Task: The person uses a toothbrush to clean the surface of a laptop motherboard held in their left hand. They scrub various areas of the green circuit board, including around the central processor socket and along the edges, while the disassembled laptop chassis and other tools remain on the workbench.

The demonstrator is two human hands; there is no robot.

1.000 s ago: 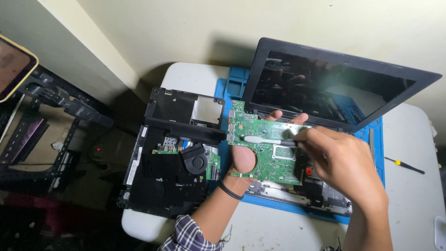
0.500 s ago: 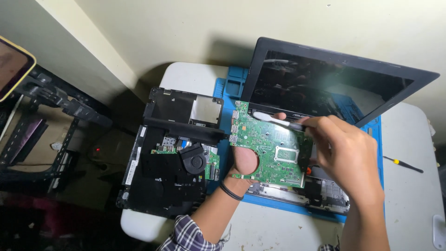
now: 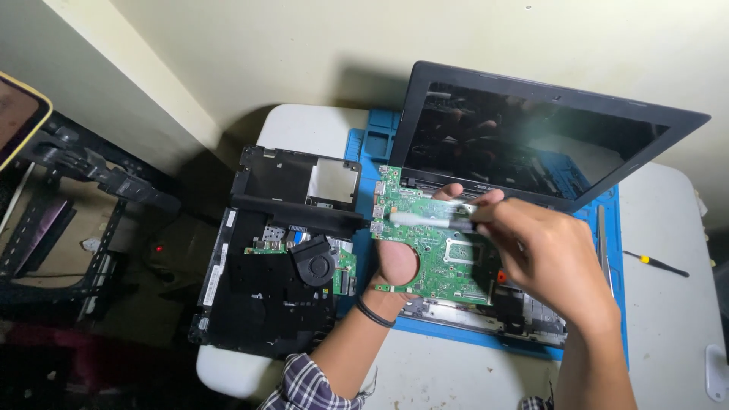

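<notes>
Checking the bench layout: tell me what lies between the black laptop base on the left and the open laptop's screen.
In the head view, the green circuit board lies there, propped on the left hand, over the blue mat.

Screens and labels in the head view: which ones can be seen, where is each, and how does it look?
Laptop screen: upright behind the hands, wide dark rectangle, switched off, reflecting.
Phone screen: far left edge, dark brown, yellow rim, mostly cut off.
White sticker: left edge of the black laptop base, narrow strip.

Left hand (image 3: 399, 262) palm-up, right hand (image 3: 550, 254) pinched.
</notes>
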